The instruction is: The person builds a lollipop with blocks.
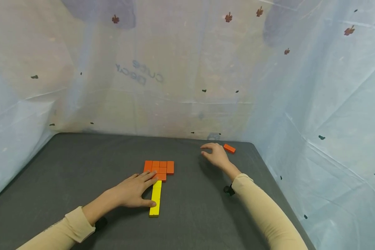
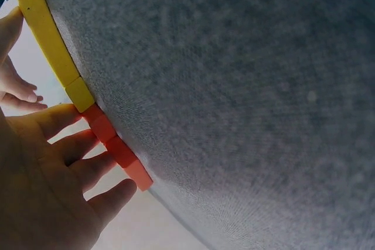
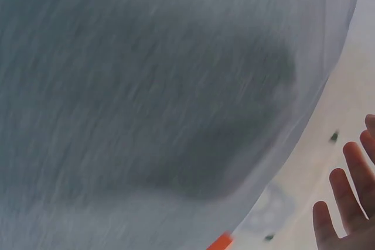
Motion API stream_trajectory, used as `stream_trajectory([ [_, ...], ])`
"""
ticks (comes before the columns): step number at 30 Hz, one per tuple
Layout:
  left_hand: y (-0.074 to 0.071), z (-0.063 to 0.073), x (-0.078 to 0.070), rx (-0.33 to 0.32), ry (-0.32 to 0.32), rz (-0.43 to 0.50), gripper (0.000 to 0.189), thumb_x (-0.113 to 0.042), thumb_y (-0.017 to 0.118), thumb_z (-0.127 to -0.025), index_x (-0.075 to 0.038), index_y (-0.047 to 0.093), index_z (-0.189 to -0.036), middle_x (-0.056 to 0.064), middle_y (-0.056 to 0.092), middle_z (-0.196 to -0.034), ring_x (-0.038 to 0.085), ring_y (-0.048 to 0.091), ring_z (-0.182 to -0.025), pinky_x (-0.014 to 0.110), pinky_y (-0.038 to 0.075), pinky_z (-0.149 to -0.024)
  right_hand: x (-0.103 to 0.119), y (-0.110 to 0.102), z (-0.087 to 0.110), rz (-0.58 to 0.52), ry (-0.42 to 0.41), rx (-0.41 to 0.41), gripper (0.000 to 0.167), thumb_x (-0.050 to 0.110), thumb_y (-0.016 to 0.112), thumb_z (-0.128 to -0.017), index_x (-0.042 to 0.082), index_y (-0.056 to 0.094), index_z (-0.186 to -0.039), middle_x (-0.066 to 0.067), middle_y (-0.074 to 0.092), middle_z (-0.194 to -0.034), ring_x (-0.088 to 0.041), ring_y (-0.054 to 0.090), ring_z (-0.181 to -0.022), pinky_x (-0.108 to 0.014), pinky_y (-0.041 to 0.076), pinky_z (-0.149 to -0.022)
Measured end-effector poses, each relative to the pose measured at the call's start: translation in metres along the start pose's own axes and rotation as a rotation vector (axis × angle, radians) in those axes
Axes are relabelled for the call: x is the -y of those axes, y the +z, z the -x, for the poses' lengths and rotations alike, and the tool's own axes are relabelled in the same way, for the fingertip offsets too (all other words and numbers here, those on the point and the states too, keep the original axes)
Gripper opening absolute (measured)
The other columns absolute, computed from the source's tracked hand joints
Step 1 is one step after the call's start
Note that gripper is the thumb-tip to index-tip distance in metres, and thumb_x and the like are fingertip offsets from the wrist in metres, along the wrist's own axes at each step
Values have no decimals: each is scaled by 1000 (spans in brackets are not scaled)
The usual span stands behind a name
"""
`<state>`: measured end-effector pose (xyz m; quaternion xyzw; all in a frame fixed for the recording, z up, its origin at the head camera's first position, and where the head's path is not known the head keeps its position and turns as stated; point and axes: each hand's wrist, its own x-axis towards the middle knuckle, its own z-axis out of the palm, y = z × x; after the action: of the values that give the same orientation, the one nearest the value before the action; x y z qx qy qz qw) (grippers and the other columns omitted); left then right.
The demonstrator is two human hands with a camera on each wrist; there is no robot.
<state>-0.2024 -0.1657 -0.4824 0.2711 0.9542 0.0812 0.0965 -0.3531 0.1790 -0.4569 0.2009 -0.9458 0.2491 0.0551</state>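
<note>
My left hand [image 1: 134, 191] lies with spread fingers on a flat figure of blocks, its fingertips on the orange blocks [image 1: 163, 164] and its thumb on the yellow blocks [image 1: 155, 199]. The orange blocks sit tightly together in a wide top part, with the yellow ones running in a narrow strip toward me. In the left wrist view, the fingers touch the sides of the orange blocks [image 2: 121, 151], and the thumb meets the long yellow block [image 2: 44, 27]. My right hand [image 1: 217, 155] hovers over the table with nothing in its fingers. Just beyond it lies a single orange block [image 1: 229, 148].
The dark grey table [image 1: 90, 156] carries everything. Translucent plastic sheeting [image 1: 175, 69] with small leaf marks rises behind its far edge, and more hangs along both sides.
</note>
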Motion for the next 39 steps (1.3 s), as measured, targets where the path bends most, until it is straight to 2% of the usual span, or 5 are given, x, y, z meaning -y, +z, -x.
stream_trajectory([
  [5,0,0,1,5,-6,4,100,-80,51,-76,-20,27,-153,3,19,-160,28,19,-147,59,23,-113,-22,-13,0,24,72,-20,29,25,64,-93,18,68,-120,-8,59,-132,-32,50,-126,-55,39,-104],
  [11,-1,-1,2,12,-6,-6,101,-81,49,-76,-20,27,-153,3,18,-160,28,19,-147,59,23,-113,-50,-27,0,62,162,-31,30,24,62,-94,15,66,-122,-14,61,-129,-33,60,-111,-50,51,-87],
  [17,0,0,1,10,6,7,99,-80,49,-77,-19,29,-152,3,18,-161,29,19,-147,60,23,-112,-74,-37,1,81,237,-37,34,26,59,-95,12,65,-125,-18,59,-129,-38,58,-110,-53,49,-88],
  [23,3,0,1,1,6,-1,100,-81,48,-76,-20,29,-153,2,19,-160,28,20,-147,59,24,-112,-100,-46,3,114,314,-35,35,24,57,-96,11,64,-127,-22,59,-127,-36,61,-99,-46,51,-75],
  [39,3,-1,1,-2,10,2,99,-81,47,-77,-20,28,-153,3,18,-161,29,19,-147,60,24,-112,-124,-41,-5,92,401,2,39,25,56,-97,8,60,-131,-22,58,-130,-40,57,-111,-52,48,-91],
])
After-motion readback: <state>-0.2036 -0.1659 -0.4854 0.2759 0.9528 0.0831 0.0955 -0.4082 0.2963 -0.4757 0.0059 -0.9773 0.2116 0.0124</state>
